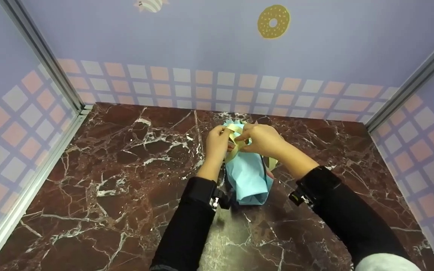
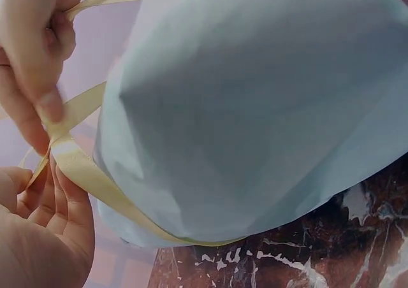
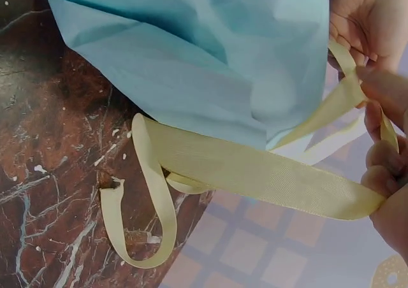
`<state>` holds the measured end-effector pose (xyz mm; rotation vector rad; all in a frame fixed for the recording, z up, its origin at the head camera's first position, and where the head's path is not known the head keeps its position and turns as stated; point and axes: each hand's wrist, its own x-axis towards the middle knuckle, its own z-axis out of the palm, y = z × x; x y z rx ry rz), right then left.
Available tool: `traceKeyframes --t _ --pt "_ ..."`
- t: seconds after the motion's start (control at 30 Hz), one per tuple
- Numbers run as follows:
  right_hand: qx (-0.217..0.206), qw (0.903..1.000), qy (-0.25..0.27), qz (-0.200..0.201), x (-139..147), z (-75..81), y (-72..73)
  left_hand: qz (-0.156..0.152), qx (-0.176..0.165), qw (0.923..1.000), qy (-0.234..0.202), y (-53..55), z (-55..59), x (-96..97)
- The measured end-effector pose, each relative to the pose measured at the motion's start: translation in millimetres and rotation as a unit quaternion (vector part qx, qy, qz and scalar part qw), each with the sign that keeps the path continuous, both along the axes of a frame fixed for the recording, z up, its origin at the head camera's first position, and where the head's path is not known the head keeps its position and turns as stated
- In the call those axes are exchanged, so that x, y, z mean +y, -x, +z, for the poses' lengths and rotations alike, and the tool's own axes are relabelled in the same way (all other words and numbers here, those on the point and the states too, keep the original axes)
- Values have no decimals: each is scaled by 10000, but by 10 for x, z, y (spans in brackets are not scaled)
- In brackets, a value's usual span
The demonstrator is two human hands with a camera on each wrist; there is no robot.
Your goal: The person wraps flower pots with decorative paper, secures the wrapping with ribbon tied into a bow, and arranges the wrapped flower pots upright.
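A light blue wrapped bundle (image 1: 247, 177) with creased sides lies on the table, its wide end toward me. Around its far part runs a yellow ribbon (image 2: 108, 189). My left hand (image 1: 217, 145) pinches the ribbon between thumb and fingers at the bundle's left side. From the right, my right hand (image 1: 264, 139) grips the ribbon close to the left fingertips, where the strands cross. In the right wrist view a loop of ribbon (image 3: 268, 176) stretches from the right hand (image 3: 389, 154), and its loose tail curls onto the table. The bundle's far end is partly hidden behind the hands.
The brown marbled table (image 1: 126, 195) spreads out on both sides of the bundle. A lilac back wall (image 1: 209, 41) with pink and white squares stands close beyond it. Side panels with metal edge rails (image 1: 47, 56) enclose the left and right.
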<state>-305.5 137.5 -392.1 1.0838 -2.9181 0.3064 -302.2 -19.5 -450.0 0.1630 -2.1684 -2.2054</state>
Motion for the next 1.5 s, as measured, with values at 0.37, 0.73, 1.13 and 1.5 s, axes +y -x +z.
traceKeyframes --t 0.37,0.73,1.13,1.5 --pt "1046 9939 -317 153 5 -72 4 -52 68 9999 -94 -14 -14 -47" --pt "661 9965 -287 -413 89 -2 15 24 754 9891 1268 -234 -129 34" --pt "640 9966 -444 -277 119 4 20 -440 1017 9330 3423 -230 -231 114" --pt "387 9953 -782 -430 72 -94 31 -149 860 9566 2779 -208 -200 101"
